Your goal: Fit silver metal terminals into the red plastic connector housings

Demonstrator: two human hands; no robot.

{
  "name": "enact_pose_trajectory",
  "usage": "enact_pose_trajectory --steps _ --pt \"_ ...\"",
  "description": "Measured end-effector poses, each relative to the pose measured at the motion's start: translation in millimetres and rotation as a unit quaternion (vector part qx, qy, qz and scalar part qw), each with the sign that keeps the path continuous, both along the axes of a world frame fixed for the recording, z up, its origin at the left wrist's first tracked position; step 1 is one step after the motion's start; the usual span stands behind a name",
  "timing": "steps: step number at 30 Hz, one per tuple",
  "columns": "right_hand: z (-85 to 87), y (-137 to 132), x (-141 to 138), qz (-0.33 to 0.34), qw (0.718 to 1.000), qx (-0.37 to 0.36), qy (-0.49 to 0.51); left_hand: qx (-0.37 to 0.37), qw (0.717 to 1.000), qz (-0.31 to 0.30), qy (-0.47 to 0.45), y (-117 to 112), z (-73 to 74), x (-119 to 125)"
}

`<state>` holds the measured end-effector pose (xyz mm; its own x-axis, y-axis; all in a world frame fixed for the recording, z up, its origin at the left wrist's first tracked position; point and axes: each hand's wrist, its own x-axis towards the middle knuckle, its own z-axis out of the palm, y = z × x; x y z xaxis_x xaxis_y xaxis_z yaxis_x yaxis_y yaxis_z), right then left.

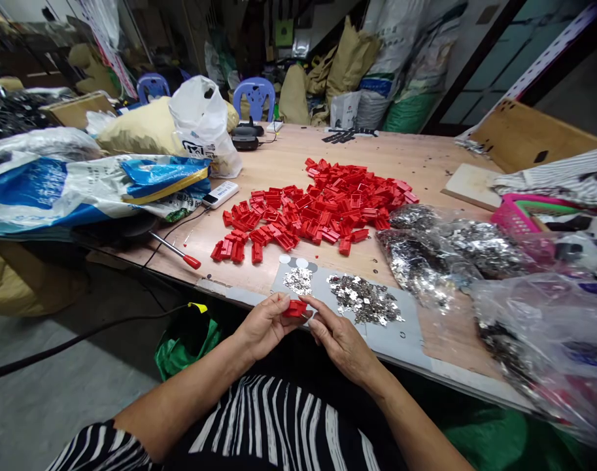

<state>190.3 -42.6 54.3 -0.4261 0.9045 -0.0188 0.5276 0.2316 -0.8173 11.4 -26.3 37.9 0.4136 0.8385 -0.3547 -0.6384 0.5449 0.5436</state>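
My left hand (pixel 267 322) is closed on a small red plastic housing (pixel 295 309), held just over the table's front edge. At the housing's right side, my right hand (pixel 338 335) has its index finger against the red plastic. Thumb and fingers of that hand pinch a small thin metal piece, too small to name. Just beyond my hands, a grey mat (pixel 406 336) bears a small heap of shiny metal pieces (pixel 298 280) and a larger heap of metal clips (pixel 364 299). Farther back lies a big pile of red plastic housings (pixel 327 206).
Clear plastic bags of metal parts (pixel 426 255) lie on the right, beside a pink basket (pixel 511 219). Sacks (pixel 146 134) and a white carrier bag (pixel 203 124) crowd the left. A red-tipped metal rod (pixel 180 254) juts over the front edge. A green bag (pixel 187 343) hangs below.
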Motion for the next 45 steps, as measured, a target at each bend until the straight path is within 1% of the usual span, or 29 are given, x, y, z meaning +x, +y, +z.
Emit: enact_pose_trajectory --steps 2,5,9,13,17,20,22,23,24,25,26,28,29,30,31,32,35,38,41,43,45 --pt "2.8 0 0 0.003 1.0 0.002 -0.003 -0.039 0.999 -0.004 -0.026 -1 0.5 1" --pt "5.0 1 0 0.005 1.0 0.01 -0.005 -0.086 0.995 -0.005 -0.042 -3 0.5 3" --pt "3.9 1 0 -0.01 0.999 0.043 0.001 -0.105 0.993 0.006 -0.056 -6 -0.7 5" --pt "-2.2 -2 -1 -0.022 0.999 0.037 0.023 -0.094 0.994 0.009 -0.051 -8 -2.7 5" --pt "-12.2 -1 1 -0.018 0.998 -0.009 0.056 -0.067 0.998 -0.008 -0.02 -10 -2.2 0" --pt "-17.9 5 6 -0.051 0.994 -0.036 0.088 -0.017 0.999 -0.023 0.044 -9 -1.0 -7" --pt "-19.4 11 8 -0.097 0.992 -0.025 0.074 0.041 0.99 -0.009 0.133 -3 -1.3 -16" --pt "-19.8 15 9 -0.118 0.992 -0.012 0.05 0.083 0.977 0.011 0.194 0 -2.1 -21" --pt "-20.1 18 10 -0.135 0.991 0.003 0.017 0.135 0.954 0.036 0.266 5 -3.3 -27" --pt "-20.7 21 10 -0.147 0.989 0.02 -0.022 0.188 0.918 0.061 0.343 9 -4.9 -34" --pt "-21.7 24 9 -0.155 0.985 0.038 -0.061 0.23 0.876 0.086 0.415 14 -6.9 -41" --pt "-24.6 29 6 -0.163 0.975 0.077 -0.132 0.293 0.784 0.118 0.535 23 -11.5 -55" --pt "-26.4 31 4 -0.164 0.968 0.096 -0.162 0.314 0.742 0.128 0.578 27 -13.9 -61" --pt "-28.0 32 2 -0.163 0.962 0.112 -0.189 0.328 0.707 0.136 0.612 30 -16.3 -66" --pt "-29.5 33 0 -0.161 0.955 0.126 -0.213 0.338 0.679 0.141 0.636 33 -18.4 -69" --pt "-30.6 35 -2 -0.158 0.95 0.135 -0.235 0.346 0.657 0.146 0.654 36 -20.4 -72" --pt "-32.3 37 -5 -0.15 0.939 0.138 -0.277 0.368 0.605 0.161 0.687 46 -24.0 -74" --pt "-32.9 38 -4 -0.142 0.942 0.131 -0.274 0.378 0.551 0.17 0.725 62 -23.2 -69" --pt "-34.4 38 -3 -0.146 0.945 0.144 -0.253 0.363 0.494 0.143 0.777 79 -18.3 -62" --pt "-35.9 37 -2 -0.153 0.946 0.161 -0.237 0.334 0.454 0.119 0.817 88 -14.0 -57" --pt "-37.4 35 -2 -0.157 0.948 0.166 -0.221 0.31 0.423 0.1 0.846 96 -10.2 -53"
